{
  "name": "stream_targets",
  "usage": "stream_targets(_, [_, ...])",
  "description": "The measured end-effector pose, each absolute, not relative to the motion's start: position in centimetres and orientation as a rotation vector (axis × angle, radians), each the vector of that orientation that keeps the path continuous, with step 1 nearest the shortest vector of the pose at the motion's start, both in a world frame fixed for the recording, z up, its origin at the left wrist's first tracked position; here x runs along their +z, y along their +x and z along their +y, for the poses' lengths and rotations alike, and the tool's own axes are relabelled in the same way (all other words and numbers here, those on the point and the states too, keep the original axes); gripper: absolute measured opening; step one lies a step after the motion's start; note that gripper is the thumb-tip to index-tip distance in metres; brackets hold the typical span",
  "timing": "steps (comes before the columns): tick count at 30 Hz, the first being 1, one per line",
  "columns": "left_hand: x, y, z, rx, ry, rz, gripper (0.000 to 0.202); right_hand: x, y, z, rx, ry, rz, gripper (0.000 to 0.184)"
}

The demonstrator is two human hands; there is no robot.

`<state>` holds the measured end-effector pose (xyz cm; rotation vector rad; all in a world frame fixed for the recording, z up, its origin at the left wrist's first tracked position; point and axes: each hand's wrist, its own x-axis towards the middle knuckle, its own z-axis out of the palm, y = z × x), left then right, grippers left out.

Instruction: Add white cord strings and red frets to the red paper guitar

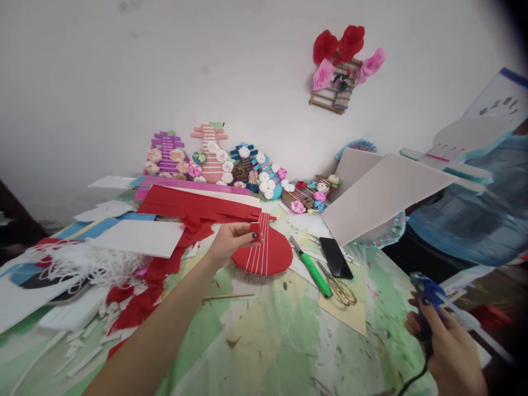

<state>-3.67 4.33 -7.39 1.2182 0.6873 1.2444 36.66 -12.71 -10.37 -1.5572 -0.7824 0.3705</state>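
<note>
My left hand (235, 241) is closed in a pinch on a small red piece (255, 226), right beside the neck of a red lute-shaped craft (275, 254). White strings run down the front of this craft, which lies on the table with its rounded body towards me. Whether the fingers also touch the neck I cannot tell. Off to the right, my right hand (454, 346) is wrapped round a blue glue gun (429, 302) with a black cord hanging below it. A green utility knife (315, 274), gold-handled scissors (343, 291) and a black phone (336, 257) lie right of the craft.
Red fabric (198, 208), white boards (138, 236) and tangled white string (91, 269) cover the left side. Several decorated lute crafts (212, 154) lean on the wall. Grey boards (388, 192) and a large water bottle (490, 214) stand at right. A thin stick (229, 296) lies in front.
</note>
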Motion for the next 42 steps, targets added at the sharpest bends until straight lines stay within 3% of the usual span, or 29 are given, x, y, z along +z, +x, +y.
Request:
stream_targets(4, [-7.4,-3.4,4.0,1.240,1.237,0.733,0.026,-8.0,29.8,-11.8,0.845,-1.159,-0.652,0.036])
stream_targets(10, [-7.1,-2.8,3.2,1.254,1.358,0.711,0.020,-7.1,20.4,-10.6,1.192,-0.927,-0.947,0.028])
stream_targets(16, [-6.3,-2.8,2.8,1.167,1.071,0.488,0.028,-6.6,16.3,-9.8,1.190,-0.793,-1.022,0.026])
stream_targets(23, [-5.6,-2.8,2.3,1.101,0.881,0.378,0.017,-6.7,15.9,-9.8,1.186,-0.753,-0.984,0.023])
stream_targets(29, [-5.4,-2.4,1.9,0.932,0.637,0.248,0.019,-6.7,15.6,-9.7,1.141,-0.784,-0.970,0.022])
stream_targets(42, [-5.4,-2.0,1.2,0.985,1.131,0.397,0.019,-7.9,15.7,-10.3,1.127,-0.824,-1.079,0.025])
